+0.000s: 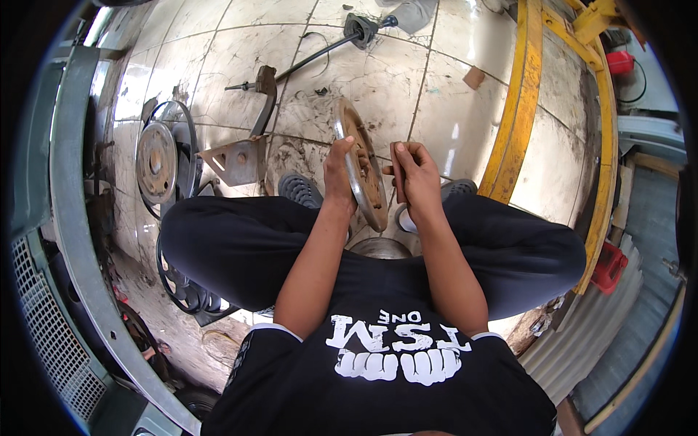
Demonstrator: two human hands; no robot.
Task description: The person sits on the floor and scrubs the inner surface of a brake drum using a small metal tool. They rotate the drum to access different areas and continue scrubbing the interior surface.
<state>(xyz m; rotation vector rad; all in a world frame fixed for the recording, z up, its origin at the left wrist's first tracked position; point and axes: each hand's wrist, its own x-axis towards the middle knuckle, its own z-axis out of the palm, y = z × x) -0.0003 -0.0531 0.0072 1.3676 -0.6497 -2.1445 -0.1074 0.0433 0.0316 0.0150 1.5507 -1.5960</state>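
1. Rusty metal disc (pixel 361 168) stands on edge above the person's crossed legs, over the tiled floor (pixel 451 109).
2. Left of the disc, the left hand (pixel 339 168) has its fingers clamped on the rim.
3. Right of the disc, the right hand (pixel 416 174) has its fingers closed around a small brown block (pixel 398 168), just beside the disc's face.
4. Beyond the disc lies a long axle shaft (pixel 320 54).

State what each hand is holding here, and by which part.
The left hand grips the rusty metal disc by its rim, holding it upright on edge. The right hand pinches a small brownish flat piece against the disc's face; its kind cannot be told.
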